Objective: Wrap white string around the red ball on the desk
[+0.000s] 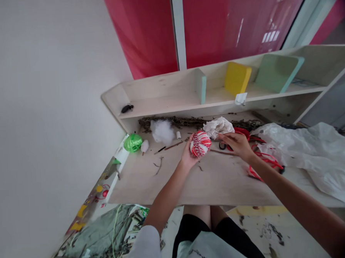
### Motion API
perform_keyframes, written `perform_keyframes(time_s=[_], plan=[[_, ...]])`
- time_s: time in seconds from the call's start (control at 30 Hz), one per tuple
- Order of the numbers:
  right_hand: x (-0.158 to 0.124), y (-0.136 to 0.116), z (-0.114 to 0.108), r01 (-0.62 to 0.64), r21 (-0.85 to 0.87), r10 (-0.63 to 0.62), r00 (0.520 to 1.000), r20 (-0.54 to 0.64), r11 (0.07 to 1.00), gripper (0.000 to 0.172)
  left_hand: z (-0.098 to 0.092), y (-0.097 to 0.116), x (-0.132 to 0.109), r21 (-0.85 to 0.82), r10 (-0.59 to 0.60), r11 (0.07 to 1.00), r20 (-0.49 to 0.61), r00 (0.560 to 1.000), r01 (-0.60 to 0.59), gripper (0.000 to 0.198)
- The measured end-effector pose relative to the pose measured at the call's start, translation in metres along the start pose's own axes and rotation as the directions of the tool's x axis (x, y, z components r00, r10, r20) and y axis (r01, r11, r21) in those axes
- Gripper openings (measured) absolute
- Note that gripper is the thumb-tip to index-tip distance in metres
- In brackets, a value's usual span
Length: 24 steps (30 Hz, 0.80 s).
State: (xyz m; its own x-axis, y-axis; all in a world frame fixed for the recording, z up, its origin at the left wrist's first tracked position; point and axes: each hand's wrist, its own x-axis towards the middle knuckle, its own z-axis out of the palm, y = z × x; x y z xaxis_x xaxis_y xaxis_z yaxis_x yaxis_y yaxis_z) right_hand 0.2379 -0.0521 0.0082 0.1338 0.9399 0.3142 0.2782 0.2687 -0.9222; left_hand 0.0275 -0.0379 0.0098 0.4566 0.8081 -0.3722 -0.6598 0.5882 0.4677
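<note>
Left hand [188,157] cups a red-and-white twine ball [200,143] over bare board [193,185].

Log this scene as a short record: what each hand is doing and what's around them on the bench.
Left hand: cupping a red-and-white ball
Right hand: fingers extended toward the ball; contact unclear
Near the hands: crumpled white paper, black ring, red ribbon
Also on the bench: green ball, cotton wool, dry twigs
To the right: white plastic sheet
</note>
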Motion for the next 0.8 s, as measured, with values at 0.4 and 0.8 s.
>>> perform_keyframes(time_s=[0.4, 0.8], plan=[[0.017, -0.004, -0.029, 0.065, -0.083, -0.1, 0.827, -0.554, 0.994, 0.035, -0.008, -0.006, 0.01, 0.192, 0.067, 0.98, -0.08, 0.995, -0.05, 0.035], [0.025, 0.003, -0.056, 0.016, 0.729, 0.493, 0.726, -0.479, 0.684, 0.02, -0.01, 0.022, 0.006, 0.176, 0.214, 0.968, -0.191, 0.958, -0.181, 0.044]])
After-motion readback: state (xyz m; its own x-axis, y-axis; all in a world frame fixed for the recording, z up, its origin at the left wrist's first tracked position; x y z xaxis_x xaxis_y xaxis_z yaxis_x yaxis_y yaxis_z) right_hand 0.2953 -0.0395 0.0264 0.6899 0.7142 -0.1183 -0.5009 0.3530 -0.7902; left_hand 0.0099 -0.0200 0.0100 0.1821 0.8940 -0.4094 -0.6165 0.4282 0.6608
